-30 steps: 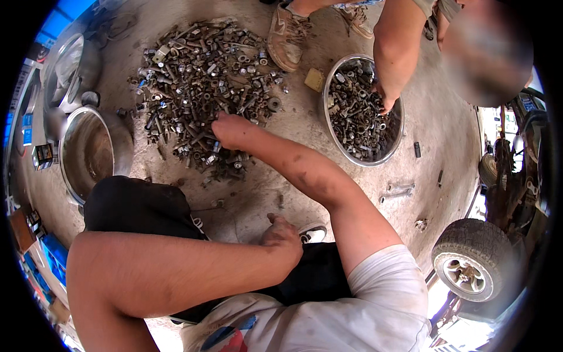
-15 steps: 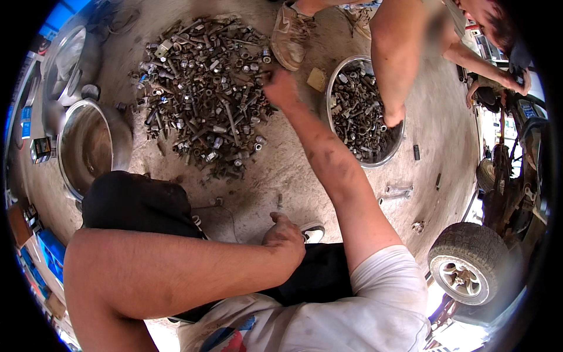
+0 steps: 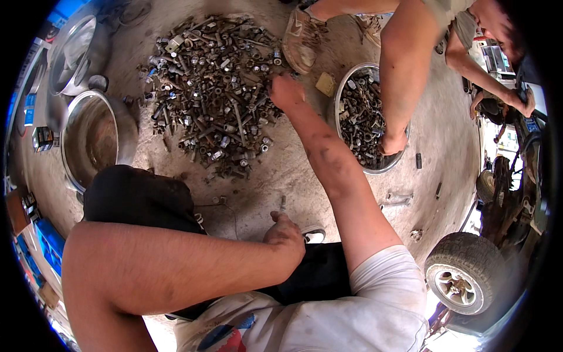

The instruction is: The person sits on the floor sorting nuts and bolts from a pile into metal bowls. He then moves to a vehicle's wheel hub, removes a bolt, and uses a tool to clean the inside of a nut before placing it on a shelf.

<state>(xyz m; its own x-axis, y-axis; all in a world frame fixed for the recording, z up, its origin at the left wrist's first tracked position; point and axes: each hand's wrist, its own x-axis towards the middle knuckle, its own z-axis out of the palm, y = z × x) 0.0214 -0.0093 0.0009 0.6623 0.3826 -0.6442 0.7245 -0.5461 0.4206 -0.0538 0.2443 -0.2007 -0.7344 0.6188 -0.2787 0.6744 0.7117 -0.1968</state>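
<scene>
My right arm reaches forward, and my right hand point(image 3: 285, 92) is at the right edge of a wide pile of greasy bolts, nuts and sockets point(image 3: 211, 94). Its fingers are curled, back of the hand toward me; whatever they hold is hidden. My left hand point(image 3: 284, 230) hangs low in front of my body with its thumb showing; its other fingers are mostly hidden. A small bolt point(image 3: 283, 202) lies on the floor just beyond that thumb. To the right of the pile stands a metal basin point(image 3: 338, 111) filled with similar hardware, and a co-worker's hand point(image 3: 394, 144) reaches into it.
An open metal pot point(image 3: 65, 146) stands at left, with more metal vessels point(image 3: 54, 73) behind. A yellowish block point(image 3: 325, 84) lies between pile and basin. Wrenches point(image 3: 399, 198) lie on the floor at right, near a vehicle wheel point(image 3: 460, 273). The co-worker's shoe point(image 3: 300, 44) is behind the pile.
The view has shifted slightly, so the pile and basin appear lower and further right. My right hand stays by the pile's edge. The co-worker's hand has moved nearer to me within the basin.
</scene>
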